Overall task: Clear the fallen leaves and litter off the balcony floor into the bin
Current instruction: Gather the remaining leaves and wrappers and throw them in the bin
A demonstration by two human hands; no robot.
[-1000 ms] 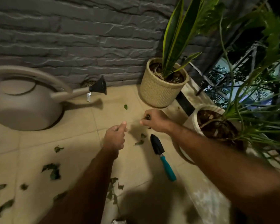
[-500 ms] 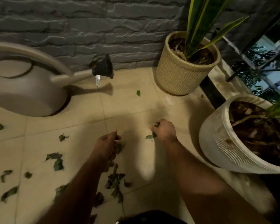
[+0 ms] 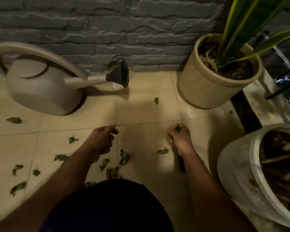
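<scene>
Crouching over the tan tiled floor (image 3: 141, 111), the person has both fists low above the tiles. The right hand (image 3: 180, 138) is curled tight around a clump of green leaves that pokes out between the knuckles; the left hand (image 3: 102, 139) is curled too, thumb against the fingers, but whether that grip holds anything cannot be told. Fallen leaves (image 3: 124, 156) lie scattered between and behind the wrists and off to the left — one more (image 3: 156, 100) sits alone farther out, near the woven pot (image 3: 203, 91).

No writing can be read anywhere; a small white tag (image 3: 114, 85) hangs below the watering can's black rose, too blurred to make out.

The beige watering can (image 3: 42, 91) stands at the left against the grey stone wall (image 3: 107, 30), spout pointing right. A white ribbed pot (image 3: 238, 174) full of dark soil crowds the right arm, and a dark tool blade (image 3: 181, 164) shows just under that wrist.

Compared with half a second ago, the view has dipped — a dark-clad knee (image 3: 110, 206) now fills the bottom, and the right fist has closed over its leaves.
</scene>
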